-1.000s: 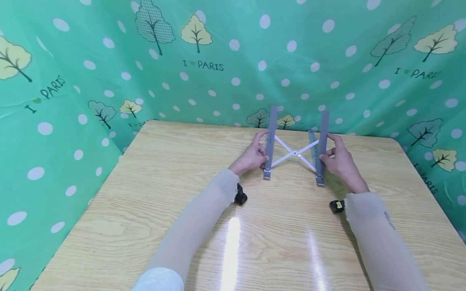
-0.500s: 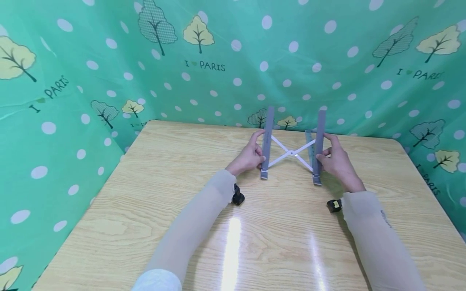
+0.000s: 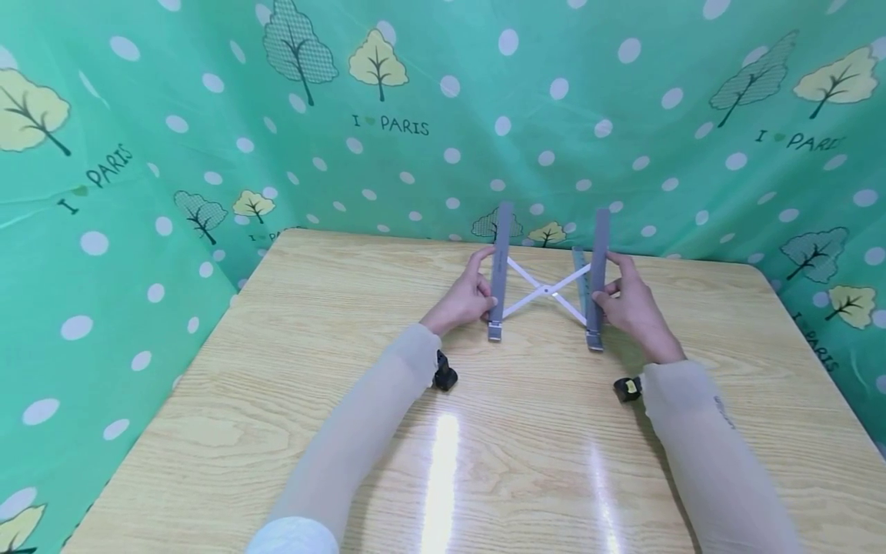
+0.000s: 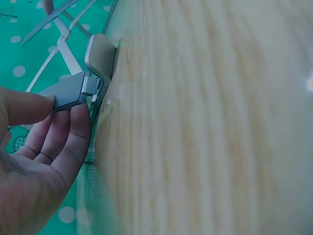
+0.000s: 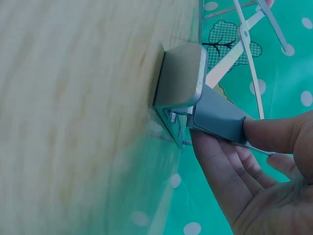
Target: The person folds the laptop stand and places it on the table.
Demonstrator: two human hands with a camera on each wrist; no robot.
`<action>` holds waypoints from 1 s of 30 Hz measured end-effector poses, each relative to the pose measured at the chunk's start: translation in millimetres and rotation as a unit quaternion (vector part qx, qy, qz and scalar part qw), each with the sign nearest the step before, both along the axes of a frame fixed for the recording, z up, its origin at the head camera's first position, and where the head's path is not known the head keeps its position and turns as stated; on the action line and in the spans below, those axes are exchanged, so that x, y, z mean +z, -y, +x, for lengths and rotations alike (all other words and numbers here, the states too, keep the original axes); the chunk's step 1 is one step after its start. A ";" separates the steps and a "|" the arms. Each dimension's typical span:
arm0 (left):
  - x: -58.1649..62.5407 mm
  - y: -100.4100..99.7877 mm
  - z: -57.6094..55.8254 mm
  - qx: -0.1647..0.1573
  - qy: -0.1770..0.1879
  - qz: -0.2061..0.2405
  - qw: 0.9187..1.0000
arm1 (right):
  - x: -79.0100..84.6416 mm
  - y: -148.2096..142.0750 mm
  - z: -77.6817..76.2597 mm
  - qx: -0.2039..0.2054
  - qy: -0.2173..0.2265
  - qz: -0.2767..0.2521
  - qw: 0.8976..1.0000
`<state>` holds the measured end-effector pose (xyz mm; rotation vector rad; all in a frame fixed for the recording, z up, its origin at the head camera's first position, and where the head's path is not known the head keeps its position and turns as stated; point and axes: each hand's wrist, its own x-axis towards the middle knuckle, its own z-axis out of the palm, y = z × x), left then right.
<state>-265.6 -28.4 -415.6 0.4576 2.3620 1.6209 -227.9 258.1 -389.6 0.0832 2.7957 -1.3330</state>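
A grey folding laptop stand (image 3: 598, 265) is spread open near the back of the table, its two long rails joined by crossed silver bars (image 3: 547, 290). My left hand (image 3: 462, 298) grips the left rail, thumb on top and fingers underneath, as the left wrist view shows on the rail's front end (image 4: 71, 91). On the other side my right hand (image 3: 638, 312) pinches the right rail the same way. A flipped-up front lip (image 5: 181, 76) shows close by in the right wrist view. Part of each rail's underside is hidden by the fingers.
The stand is on a light wood-grain table (image 3: 291, 400). Behind and to the left hangs a green dotted cloth (image 3: 415, 69) with printed trees. Small black cameras (image 3: 444, 373) are worn at both wrists.
Both hands and the laptop stand have shifted a little to the left together. The grip on each rail and the spread of the stand look about the same.
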 end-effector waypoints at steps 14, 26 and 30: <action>-0.5 7.5 -0.6 0.025 -0.016 -0.018 0.999 | 0.0 1.5 -4.4 0.035 -0.005 -0.011 0.999; 3.6 -4.7 -10.7 0.086 -0.067 0.008 0.994 | -1.8 -9.8 -17.1 0.035 -0.053 -0.056 0.996; 3.0 -5.3 -11.3 0.091 -0.070 0.019 0.993 | -2.7 -7.7 -21.1 0.035 -0.055 -0.051 0.997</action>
